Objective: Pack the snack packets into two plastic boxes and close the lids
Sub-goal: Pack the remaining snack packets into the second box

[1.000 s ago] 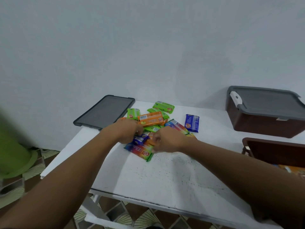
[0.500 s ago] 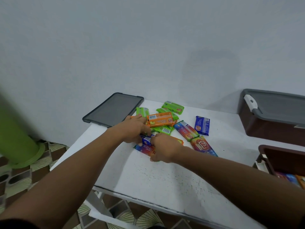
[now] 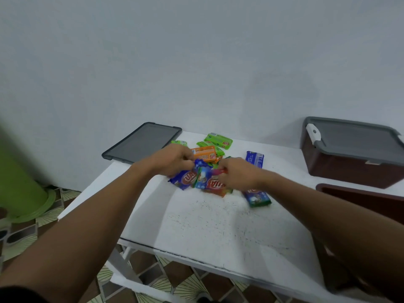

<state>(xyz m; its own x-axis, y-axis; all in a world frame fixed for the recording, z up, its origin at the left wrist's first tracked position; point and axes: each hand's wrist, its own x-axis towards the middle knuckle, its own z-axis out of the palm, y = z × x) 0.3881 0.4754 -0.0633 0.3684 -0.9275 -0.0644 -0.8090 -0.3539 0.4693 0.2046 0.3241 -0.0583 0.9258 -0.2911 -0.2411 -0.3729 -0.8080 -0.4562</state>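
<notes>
At the far middle of the white counter (image 3: 203, 228), a blue packet (image 3: 184, 179) is gripped at its upper edge by the left hand (image 3: 175, 160), whose fingers (image 3: 188, 159) are curled tightly round it. Overlapping it, a multicoloured packet (image 3: 215, 184) is pinched by the right hand (image 3: 239, 173), the fingers being curled in over its top edge. Whether the lower ends of these two packets touch the counter cannot be told. A blue-and-green packet (image 3: 257, 198) is seen lying flat just beneath the right wrist. Behind the hands, an orange packet (image 3: 204, 154) is laid over several green packets (image 3: 218, 141), and a dark blue packet (image 3: 254, 159) is set apart to the right. A loose grey lid (image 3: 142, 142) is placed at the far left corner, overhanging the edge. At the far right, a brown box (image 3: 349, 171) is closed by a fitted lid (image 3: 354, 138) with a white latch (image 3: 313, 133). Nearer, an open brown box (image 3: 360, 196) is partly cut off by the frame. A green bin (image 3: 19, 182) is seen on the tiled floor (image 3: 54, 215) at left.
</notes>
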